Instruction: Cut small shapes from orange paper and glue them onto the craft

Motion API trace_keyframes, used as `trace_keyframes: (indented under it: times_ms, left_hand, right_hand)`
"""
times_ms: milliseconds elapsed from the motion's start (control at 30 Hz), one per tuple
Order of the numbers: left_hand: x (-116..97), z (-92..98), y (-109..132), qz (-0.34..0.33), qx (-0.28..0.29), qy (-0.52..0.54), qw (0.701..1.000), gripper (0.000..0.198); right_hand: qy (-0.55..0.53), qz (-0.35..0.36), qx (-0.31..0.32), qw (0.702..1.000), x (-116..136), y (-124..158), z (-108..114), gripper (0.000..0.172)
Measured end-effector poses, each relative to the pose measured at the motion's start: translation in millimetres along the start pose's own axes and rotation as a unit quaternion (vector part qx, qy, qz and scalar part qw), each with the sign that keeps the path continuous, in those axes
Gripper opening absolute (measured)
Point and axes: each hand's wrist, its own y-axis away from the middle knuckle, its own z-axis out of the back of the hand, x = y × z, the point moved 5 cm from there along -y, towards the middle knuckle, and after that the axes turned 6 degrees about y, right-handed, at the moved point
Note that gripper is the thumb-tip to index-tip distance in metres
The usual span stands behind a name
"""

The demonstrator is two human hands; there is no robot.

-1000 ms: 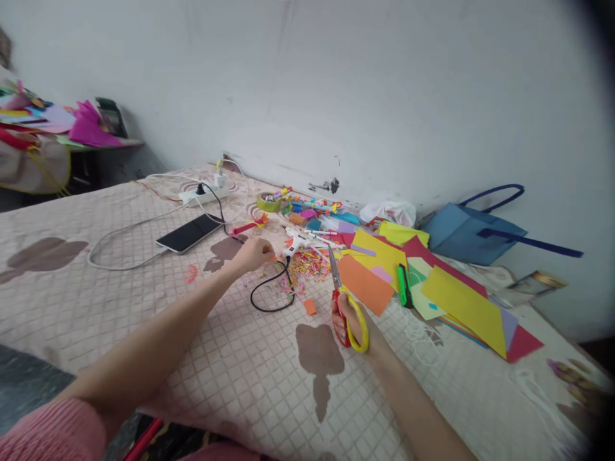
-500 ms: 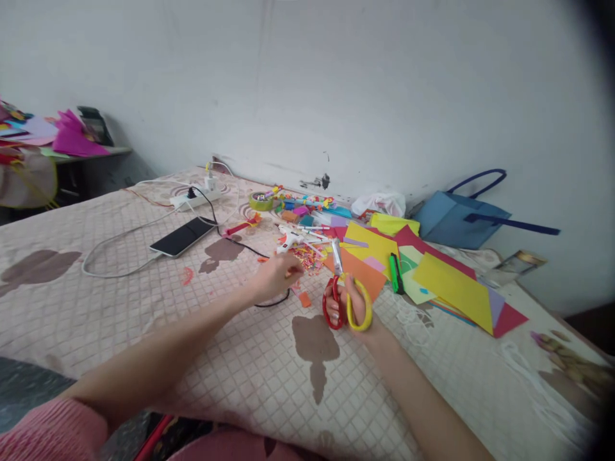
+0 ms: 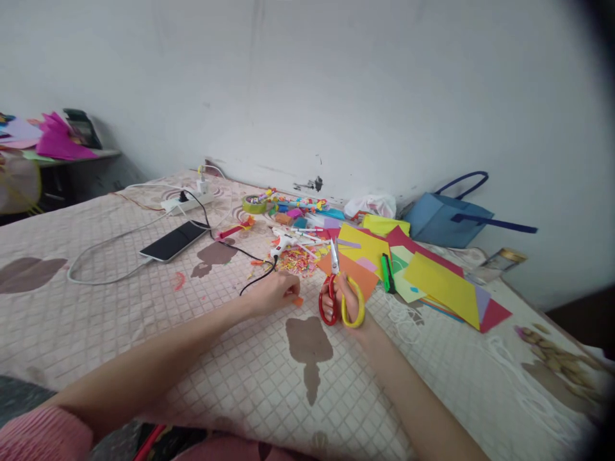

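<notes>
My left hand point(image 3: 275, 292) is low over the tablecloth with its fingers closed. At its fingertips is a small piece of orange paper point(image 3: 298, 301), partly covered by the fingers. A pair of scissors point(image 3: 334, 264) with one red and one yellow handle loop is in my right hand point(image 3: 342, 301). The blades point away from me, their tips slightly apart. Just beyond the hands are a white glue gun point(image 3: 283, 243) with a black cord and a heap of small coloured paper scraps point(image 3: 302, 262). An orange paper sheet point(image 3: 361, 276) lies behind the scissors.
Right of the scissors are a green utility knife point(image 3: 387, 274), yellow paper point(image 3: 444, 285) and white string point(image 3: 402, 319). A blue bag point(image 3: 444, 219) stands against the wall. To the left, a phone point(image 3: 173, 241) is cabled near a power strip point(image 3: 187, 203). Green tape point(image 3: 254, 203) lies farther back.
My left hand has come down and towards me onto the small orange paper piece, uncovering the glue gun. The scissors' blades have parted slightly. The view has shifted a little to the right.
</notes>
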Motion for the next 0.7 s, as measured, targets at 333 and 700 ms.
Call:
trace_keyframes:
  times_ms: [333, 700]
  left_hand:
    - [-1, 1.5, 2, 0.089, -0.032, 0.158, 0.983, 0.014]
    - [-14, -11.0, 8, 0.058, 0.024, 0.078, 0.995, 0.016]
  right_hand:
    - [0.155, 0.084, -0.077, 0.981, 5, 9, -5, 0.038]
    - [0.206, 0.097, -0.078, 0.971, 7, 10, -7, 0.037]
